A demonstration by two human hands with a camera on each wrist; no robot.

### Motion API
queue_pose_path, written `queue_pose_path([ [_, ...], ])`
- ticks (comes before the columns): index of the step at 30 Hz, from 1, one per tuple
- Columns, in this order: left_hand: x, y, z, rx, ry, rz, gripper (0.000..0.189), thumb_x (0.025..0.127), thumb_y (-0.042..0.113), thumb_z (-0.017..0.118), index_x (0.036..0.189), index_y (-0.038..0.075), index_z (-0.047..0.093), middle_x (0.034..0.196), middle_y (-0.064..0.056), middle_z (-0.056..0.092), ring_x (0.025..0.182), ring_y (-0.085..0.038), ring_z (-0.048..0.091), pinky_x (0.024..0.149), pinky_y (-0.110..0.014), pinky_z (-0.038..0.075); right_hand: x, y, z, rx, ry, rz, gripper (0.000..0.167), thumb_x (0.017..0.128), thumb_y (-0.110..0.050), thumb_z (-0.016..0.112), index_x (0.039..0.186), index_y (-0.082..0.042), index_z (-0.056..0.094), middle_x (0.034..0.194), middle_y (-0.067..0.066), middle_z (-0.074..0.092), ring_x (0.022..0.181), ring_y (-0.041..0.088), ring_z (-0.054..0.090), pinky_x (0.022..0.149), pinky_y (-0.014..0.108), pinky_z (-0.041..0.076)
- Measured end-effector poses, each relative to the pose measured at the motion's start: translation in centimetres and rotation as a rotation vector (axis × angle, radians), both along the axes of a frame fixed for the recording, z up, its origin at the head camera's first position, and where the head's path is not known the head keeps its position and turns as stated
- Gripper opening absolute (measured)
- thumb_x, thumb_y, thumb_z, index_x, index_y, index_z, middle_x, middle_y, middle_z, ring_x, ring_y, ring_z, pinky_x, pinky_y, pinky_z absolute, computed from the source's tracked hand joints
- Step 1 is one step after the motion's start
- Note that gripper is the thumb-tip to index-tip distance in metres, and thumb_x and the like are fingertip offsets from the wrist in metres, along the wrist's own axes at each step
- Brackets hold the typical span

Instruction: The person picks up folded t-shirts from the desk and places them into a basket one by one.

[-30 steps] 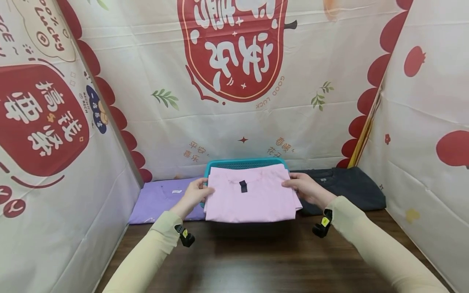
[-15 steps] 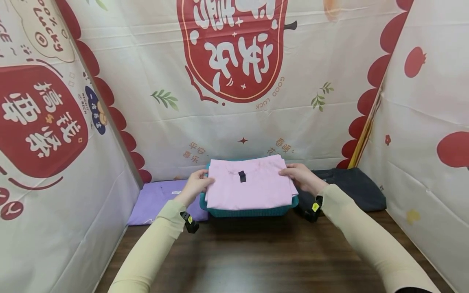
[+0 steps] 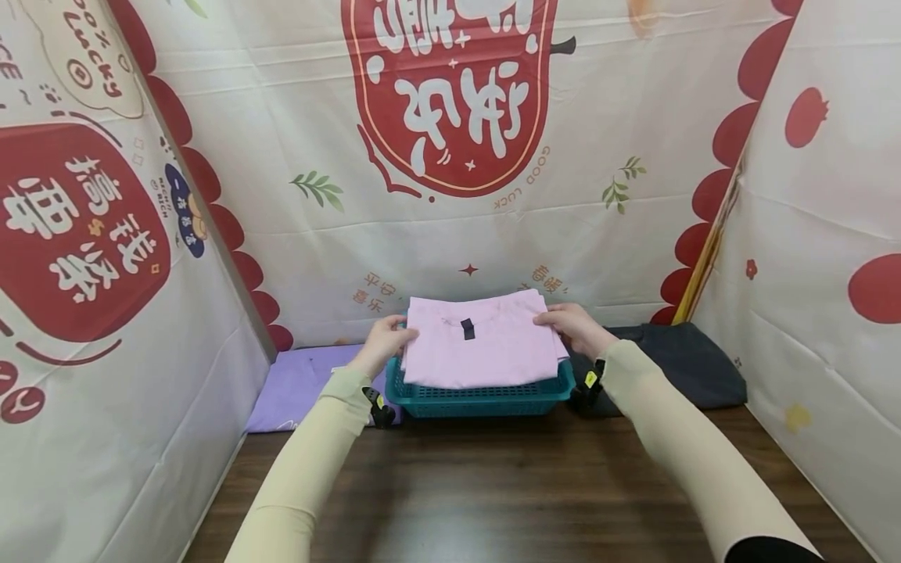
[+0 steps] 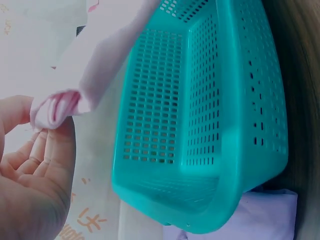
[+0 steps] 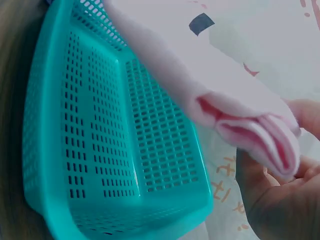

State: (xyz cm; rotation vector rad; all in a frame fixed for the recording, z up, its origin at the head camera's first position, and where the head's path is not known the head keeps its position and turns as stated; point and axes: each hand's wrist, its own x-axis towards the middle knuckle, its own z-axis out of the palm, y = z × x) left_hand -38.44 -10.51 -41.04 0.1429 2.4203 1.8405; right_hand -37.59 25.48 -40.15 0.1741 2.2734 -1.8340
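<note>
A folded pink T-shirt (image 3: 482, 352) with a dark neck label hangs between both hands, above a teal perforated basket (image 3: 486, 403). My left hand (image 3: 385, 344) pinches its left edge, thumb on top and fingers beneath. At the opposite edge my right hand (image 3: 577, 328) pinches the cloth the same way. Both wrist views show the shirt's rolled layers (image 4: 55, 107) between thumb and fingers. Inside the basket (image 5: 95, 130), the visible floor and walls are bare, and the shirt stands clear over its rim.
On the brown wooden table (image 3: 450, 485), a folded purple shirt (image 3: 303, 387) lies left of the basket. A folded dark shirt (image 3: 686, 367) lies to its right. Printed white cloth walls (image 3: 281, 258) enclose the back and both sides.
Both hands have carried the pink T-shirt away from me and toward the back wall. More of the basket's front side and inside now shows below the shirt.
</note>
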Motion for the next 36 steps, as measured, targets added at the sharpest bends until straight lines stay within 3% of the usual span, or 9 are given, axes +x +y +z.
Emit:
queue_pose_path([
  [10, -1.0, 1.0, -0.9, -0.067, 0.002, 0.014, 0.048, 0.091, 0.011, 0.065, 0.134, -0.003, 0.051, 0.091, -0.015, 0.065, 0.074, -0.018, 0.064, 0.066, -0.032, 0.056, -1.1, -0.6, -1.4, 0.111, 0.014, -0.023, 0.049, 0.094, -0.015, 0.062, 0.135, 0.008, 0.048, 0.120, 0.020, 0.053, 0.088, 0.022, 0.058, 0.073, 0.035, 0.054],
  [18, -1.4, 1.8, -2.5, -0.129, -0.011, 0.034, 0.047, 0.092, 0.013, 0.066, 0.135, -0.002, 0.052, 0.096, -0.015, 0.064, 0.081, -0.021, 0.065, 0.072, -0.035, 0.056, -1.4, -1.4, -2.7, 0.236, 0.067, -0.041, 0.040, 0.090, -0.011, 0.065, 0.124, 0.009, 0.058, 0.115, 0.020, 0.057, 0.080, 0.020, 0.056, 0.065, 0.027, 0.051],
  [23, -1.3, 2.5, -3.1, -0.180, 0.004, 0.055, 0.047, 0.093, 0.013, 0.065, 0.135, -0.002, 0.051, 0.095, -0.014, 0.063, 0.080, -0.021, 0.063, 0.073, -0.035, 0.055, -1.5, -1.7, -3.2, 0.268, 0.073, -0.048, 0.039, 0.089, -0.009, 0.065, 0.122, 0.010, 0.058, 0.113, 0.021, 0.058, 0.076, 0.019, 0.055, 0.062, 0.026, 0.050],
  [28, -1.0, 2.8, -3.2, -0.218, 0.011, 0.052, 0.047, 0.093, 0.011, 0.063, 0.137, 0.000, 0.051, 0.091, -0.012, 0.061, 0.073, -0.017, 0.058, 0.067, -0.031, 0.051, -1.7, -2.0, -3.8, 0.288, 0.077, -0.065, 0.036, 0.088, -0.008, 0.065, 0.119, 0.009, 0.060, 0.108, 0.019, 0.057, 0.070, 0.018, 0.052, 0.058, 0.025, 0.046],
  [32, -1.1, 2.8, -3.5, -0.233, 0.016, 0.050, 0.047, 0.092, 0.008, 0.063, 0.137, -0.001, 0.051, 0.088, -0.011, 0.060, 0.069, -0.016, 0.054, 0.062, -0.029, 0.048, -1.9, -2.4, -4.3, 0.303, 0.063, -0.056, 0.040, 0.089, -0.008, 0.065, 0.123, 0.010, 0.058, 0.117, 0.022, 0.057, 0.083, 0.023, 0.055, 0.064, 0.026, 0.050],
  [36, -1.2, 2.9, -3.8, -0.252, 0.009, 0.042, 0.048, 0.092, 0.008, 0.063, 0.138, -0.001, 0.050, 0.088, -0.010, 0.060, 0.069, -0.017, 0.054, 0.063, -0.030, 0.049, -2.1, -2.8, -4.7, 0.316, 0.049, -0.052, 0.041, 0.088, -0.007, 0.064, 0.124, 0.010, 0.058, 0.118, 0.023, 0.057, 0.085, 0.025, 0.057, 0.065, 0.028, 0.052],
])
